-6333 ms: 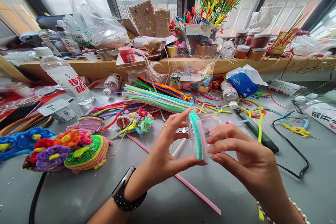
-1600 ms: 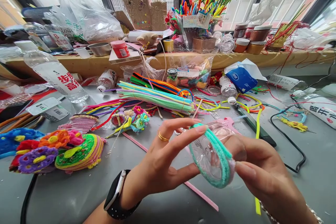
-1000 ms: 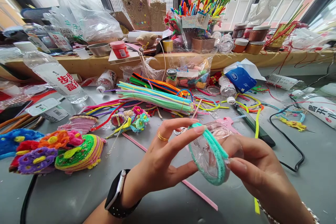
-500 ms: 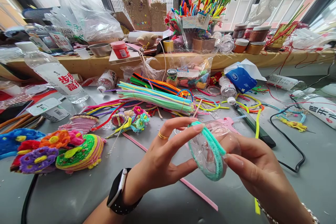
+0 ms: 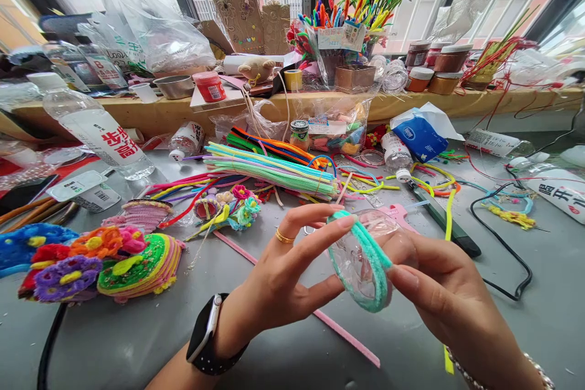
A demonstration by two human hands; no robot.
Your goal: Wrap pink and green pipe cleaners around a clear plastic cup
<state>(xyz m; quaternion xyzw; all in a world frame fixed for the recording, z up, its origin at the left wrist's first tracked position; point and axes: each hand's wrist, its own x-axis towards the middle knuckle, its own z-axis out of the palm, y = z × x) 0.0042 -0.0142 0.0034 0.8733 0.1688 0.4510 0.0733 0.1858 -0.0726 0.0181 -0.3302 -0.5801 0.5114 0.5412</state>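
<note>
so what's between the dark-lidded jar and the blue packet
Head view: a clear bag of colourful pieces, then a red item and a plastic bottle.

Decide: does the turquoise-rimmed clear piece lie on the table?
No: the left hand and the right hand hold the turquoise-rimmed clear piece above the table.

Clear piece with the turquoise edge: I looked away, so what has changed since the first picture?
The clear piece has turned from nearly edge-on to show its round face, and sits lower and further right in the picture. The left hand still holds it; the right hand now has its thumb by the turquoise edge. The pink strip lies as before.
</note>
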